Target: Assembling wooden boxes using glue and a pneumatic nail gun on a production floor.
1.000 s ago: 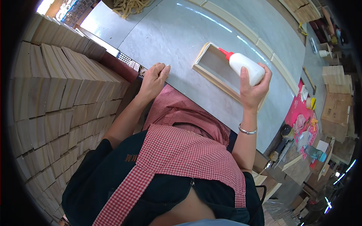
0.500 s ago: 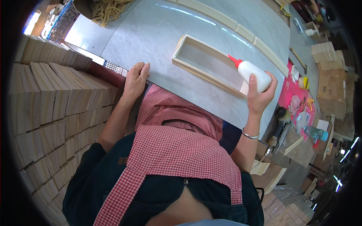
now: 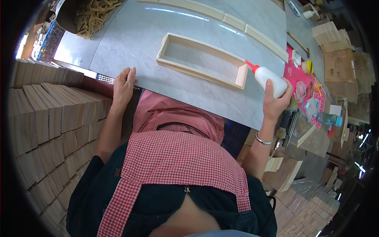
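Glue bottle [image 3: 270,81], white-bodied with a red nozzle, sits in the right hand [image 3: 276,103] at about three o'clock of the grey surface [image 3: 166,51], tilted so its tip points toward ten o'clock and comes right up to the near end corner of the wooden frame [image 3: 203,61]; whether the tip touches the wood cannot be told; the fingers wrap closed around the bottle's lower body, thumb on the side facing the camera. The left hand [image 3: 123,85] rests flat and spread on the surface's near edge at about eight o'clock, holding nothing, well apart from the frame.

The frame, a long open rectangle of pale thin slats, lies flat near the middle of the surface, its long axis running from ten o'clock to four o'clock; more pale strips [image 3: 221,15] line the far edge at twelve o'clock.

By its look the bottle is soft plastic, light and squeezable, likely to yield under the fingers, so a grip round the belly suits it best; a smear of glue could make it slippery. The frame appears light and stiff along its length yet probably weak at the corners; taking it by both long rails seems safer than by one end. Stacked wooden blocks [image 3: 47,118] fill the nine o'clock side; a red mat [image 3: 292,75] with small items lies at three o'clock.
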`<action>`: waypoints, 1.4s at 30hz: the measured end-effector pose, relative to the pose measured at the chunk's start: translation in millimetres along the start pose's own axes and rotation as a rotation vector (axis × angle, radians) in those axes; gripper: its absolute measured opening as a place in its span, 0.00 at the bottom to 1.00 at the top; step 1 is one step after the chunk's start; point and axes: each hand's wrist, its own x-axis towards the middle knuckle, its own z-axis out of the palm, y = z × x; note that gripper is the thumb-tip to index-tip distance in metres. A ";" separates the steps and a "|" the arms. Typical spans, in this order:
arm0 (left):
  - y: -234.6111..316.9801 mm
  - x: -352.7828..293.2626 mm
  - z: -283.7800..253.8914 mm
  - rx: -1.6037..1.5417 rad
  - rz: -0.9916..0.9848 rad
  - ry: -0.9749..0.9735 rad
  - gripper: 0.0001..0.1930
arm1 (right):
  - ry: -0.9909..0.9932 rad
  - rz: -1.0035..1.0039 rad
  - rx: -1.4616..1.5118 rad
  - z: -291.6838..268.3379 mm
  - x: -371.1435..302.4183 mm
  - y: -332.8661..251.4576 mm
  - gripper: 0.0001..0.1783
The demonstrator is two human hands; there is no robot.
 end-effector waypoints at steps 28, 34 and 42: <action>-5.5 -6.9 7.3 -0.172 0.045 0.076 0.20 | -0.219 0.369 0.467 11.1 -48.3 -74.0 0.25; -19.2 -24.8 -12.0 -0.272 -0.056 0.108 0.21 | -0.347 0.060 0.523 96.8 -53.1 -104.0 0.25; -17.7 -36.6 -23.6 -0.228 0.054 0.187 0.20 | -0.397 0.029 0.467 106.7 -47.6 -120.6 0.25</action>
